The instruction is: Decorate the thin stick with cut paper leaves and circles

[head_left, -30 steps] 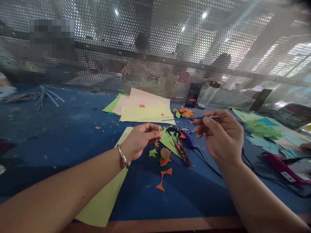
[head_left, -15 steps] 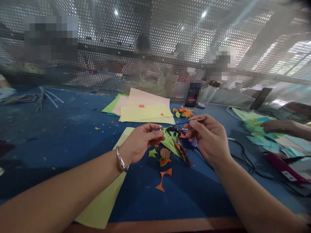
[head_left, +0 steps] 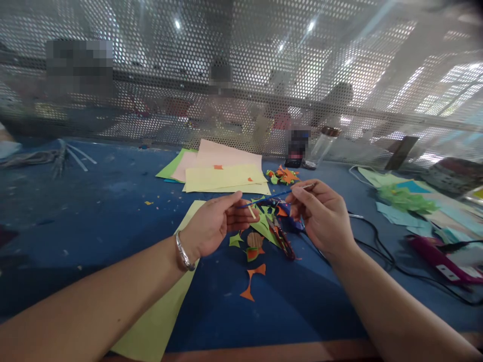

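My right hand (head_left: 322, 213) pinches a thin blue stick (head_left: 266, 197), which slants down to the left. Its far end reaches the fingers of my left hand (head_left: 222, 223). That hand is open, with its thumb raised and its fingers stretched out. A small pale yellow strip (head_left: 251, 211) lies across the left fingertips, near the stick's end. Below the hands are scissors (head_left: 282, 239), green paper scraps (head_left: 236, 240), an orange paper scrap (head_left: 252, 282) and a round wood-grained piece (head_left: 255, 240). A blue tool (head_left: 296, 223) with a cord is partly hidden behind my right hand.
Pastel sheets (head_left: 226, 176) are stacked at the back, beside orange and green cut-outs (head_left: 285, 175). A yellow sheet (head_left: 151, 322) runs under my left arm. A clear bottle (head_left: 320, 148) stands by the perforated screen. Cords and a magenta power strip (head_left: 441, 261) lie right.
My left fingers have opened from a pinch around the stick's end, and the yellow strip now shows on them. Another person's hand has left the papers at the right.
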A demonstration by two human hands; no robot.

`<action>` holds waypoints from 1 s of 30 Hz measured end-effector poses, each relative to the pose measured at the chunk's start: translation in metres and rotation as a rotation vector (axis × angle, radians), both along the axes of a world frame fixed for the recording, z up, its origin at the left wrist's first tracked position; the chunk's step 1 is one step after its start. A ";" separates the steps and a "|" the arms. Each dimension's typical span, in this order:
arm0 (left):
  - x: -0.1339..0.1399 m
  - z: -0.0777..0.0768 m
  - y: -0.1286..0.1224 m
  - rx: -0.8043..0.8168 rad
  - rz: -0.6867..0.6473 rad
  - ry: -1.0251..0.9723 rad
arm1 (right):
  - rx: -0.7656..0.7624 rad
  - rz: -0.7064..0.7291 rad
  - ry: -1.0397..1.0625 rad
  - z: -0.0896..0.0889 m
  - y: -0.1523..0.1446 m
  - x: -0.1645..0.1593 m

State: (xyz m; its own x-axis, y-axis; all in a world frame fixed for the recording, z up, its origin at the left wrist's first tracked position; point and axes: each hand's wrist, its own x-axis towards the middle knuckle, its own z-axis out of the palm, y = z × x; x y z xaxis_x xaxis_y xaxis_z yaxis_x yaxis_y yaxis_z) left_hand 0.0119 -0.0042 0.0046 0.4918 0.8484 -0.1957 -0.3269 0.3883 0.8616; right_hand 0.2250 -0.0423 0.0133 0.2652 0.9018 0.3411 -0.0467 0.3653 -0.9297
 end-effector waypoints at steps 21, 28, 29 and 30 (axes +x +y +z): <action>0.000 -0.005 -0.005 0.638 0.060 0.373 | 0.013 0.035 0.021 -0.009 0.003 0.004; -0.002 -0.011 -0.003 0.685 0.056 0.386 | -0.037 0.057 0.014 -0.015 0.007 0.007; -0.001 -0.011 -0.003 0.679 0.054 0.381 | -0.046 0.061 0.020 -0.016 0.007 0.007; 0.000 -0.011 -0.004 0.671 0.053 0.376 | -0.053 0.065 0.025 -0.016 0.007 0.008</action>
State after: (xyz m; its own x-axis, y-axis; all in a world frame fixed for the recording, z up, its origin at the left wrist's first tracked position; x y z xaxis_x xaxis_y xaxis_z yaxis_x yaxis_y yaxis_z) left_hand 0.0117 -0.0082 -0.0059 0.4496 0.8650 0.2229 0.0312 -0.2645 0.9639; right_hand 0.2326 -0.0355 -0.0028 0.2133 0.9340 0.2866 -0.0923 0.3113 -0.9458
